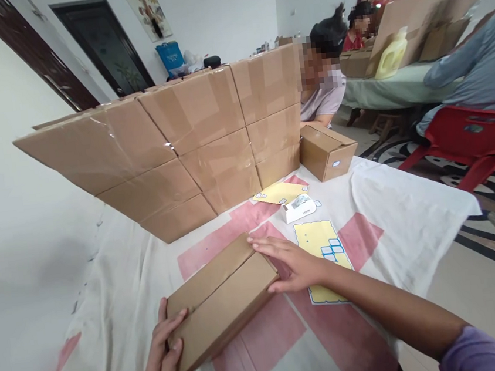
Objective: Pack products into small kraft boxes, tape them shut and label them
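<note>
A flat brown cardboard box (222,300) lies on the cloth-covered table (392,211) in front of me, its two top flaps closed along a middle seam. My left hand (164,359) grips its near left corner, thumb on top. My right hand (288,261) lies against the box's far right end, fingers stretched out and pressing the side. A yellow sheet of white stickers (322,248) lies just right of that hand, partly under my forearm.
A wall of stacked sealed cartons (181,145) stands across the table's far side, with one smaller carton (326,150) at its right end. A white label dispenser (298,208) and another yellow sheet (279,193) lie mid-table. People sit beyond; a red chair (475,138) stands right.
</note>
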### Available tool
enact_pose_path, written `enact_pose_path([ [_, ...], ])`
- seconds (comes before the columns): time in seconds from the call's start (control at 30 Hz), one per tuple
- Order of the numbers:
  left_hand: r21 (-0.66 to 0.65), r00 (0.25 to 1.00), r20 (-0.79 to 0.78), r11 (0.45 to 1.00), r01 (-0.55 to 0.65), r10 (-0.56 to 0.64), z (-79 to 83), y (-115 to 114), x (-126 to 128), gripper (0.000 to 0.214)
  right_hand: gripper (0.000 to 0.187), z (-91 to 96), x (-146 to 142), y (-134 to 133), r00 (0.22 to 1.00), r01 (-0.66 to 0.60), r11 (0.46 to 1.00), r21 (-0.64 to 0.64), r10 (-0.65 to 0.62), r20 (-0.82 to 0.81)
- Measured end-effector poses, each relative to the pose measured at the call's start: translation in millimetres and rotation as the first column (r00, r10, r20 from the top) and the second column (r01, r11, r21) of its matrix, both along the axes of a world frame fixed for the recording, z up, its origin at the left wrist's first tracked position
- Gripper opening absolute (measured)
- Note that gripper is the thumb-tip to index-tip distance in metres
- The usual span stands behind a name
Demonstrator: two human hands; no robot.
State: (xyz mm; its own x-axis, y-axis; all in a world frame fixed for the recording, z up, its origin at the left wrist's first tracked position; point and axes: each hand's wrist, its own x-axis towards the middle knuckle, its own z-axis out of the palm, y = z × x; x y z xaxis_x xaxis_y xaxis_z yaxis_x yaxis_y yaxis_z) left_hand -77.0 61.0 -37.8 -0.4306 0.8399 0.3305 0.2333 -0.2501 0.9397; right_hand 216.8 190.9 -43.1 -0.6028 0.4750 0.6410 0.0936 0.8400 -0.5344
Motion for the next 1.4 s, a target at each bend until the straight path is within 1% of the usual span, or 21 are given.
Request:
enact_pose_path([
  [0.1,-0.004,1.000,-0.023,1.000,0.016,-0.016,-0.7,0.1,-3.2,0.023,0.093,-2.5,-2.4,2.2,1.000,-0.019,0.999,-0.032,0.020,0.022],
  [0.27,0.042,0.998,0.032,0.997,0.057,-0.059,-1.9,4.9,-2.6,0.023,0.090,-7.4,-6.8,5.9,1.000,-0.017,0.998,-0.057,0.017,0.009],
  [0.37,0.147,0.997,0.065,0.989,0.020,-0.029,-6.4,9.5,1.4,0.022,0.088,-8.5,-7.0,5.8,1.000,-0.008,0.997,-0.075,0.009,0.010],
  [0.47,0.263,0.998,0.056,0.964,-0.027,0.013,-13.1,14.5,2.9,0.019,0.087,-6.4,-5.2,2.8,0.999,0.007,0.996,-0.084,-0.003,0.038],
  [0.57,0.295,1.000,0.004,0.955,-0.008,0.007,-19.5,17.9,-1.4,0.020,0.087,-4.3,-3.9,-2.4,0.996,0.027,0.994,-0.106,-0.018,0.083],
  [0.67,0.304,0.999,-0.035,0.952,0.016,-0.006,-24.9,18.7,-9.0,0.024,0.086,-6.3,-4.8,-8.0,0.997,0.031,0.992,-0.124,-0.023,0.071],
  [0.77,0.297,0.997,-0.072,0.954,0.040,-0.019,-30.3,17.6,-16.1,0.026,0.083,-12.0,-6.7,-11.4,0.999,0.032,0.994,-0.107,-0.029,0.025],
  [0.9,0.273,0.993,-0.111,0.960,0.060,-0.030,-35.5,14.5,-21.6,0.028,0.081,-18.9,-9.4,-11.1,0.999,0.049,0.997,-0.066,-0.049,0.011],
  [1.1,0.264,0.986,-0.167,0.962,0.064,-0.020,-33.3,9.5,-20.8,0.028,0.082,-18.4,-11.9,-5.7,0.997,0.074,0.997,0.030,-0.073,-0.023],
  [1.2,0.283,0.988,-0.152,0.959,0.027,0.017,-31.3,10.3,-15.7,0.029,0.085,-14.5,-10.2,-0.2,0.997,0.075,0.995,0.070,-0.077,0.021],
  [1.3,0.324,0.994,-0.102,0.946,-0.013,0.049,-30.7,14.1,-8.2,0.033,0.084,-10.7,-6.6,5.1,0.998,0.042,0.995,0.095,-0.047,0.047],
  [1.4,0.356,0.996,-0.068,0.934,-0.037,0.065,-30.2,18.7,-2.0,0.036,0.085,-8.1,-2.8,7.4,0.998,0.020,0.997,0.074,-0.024,0.064],
])
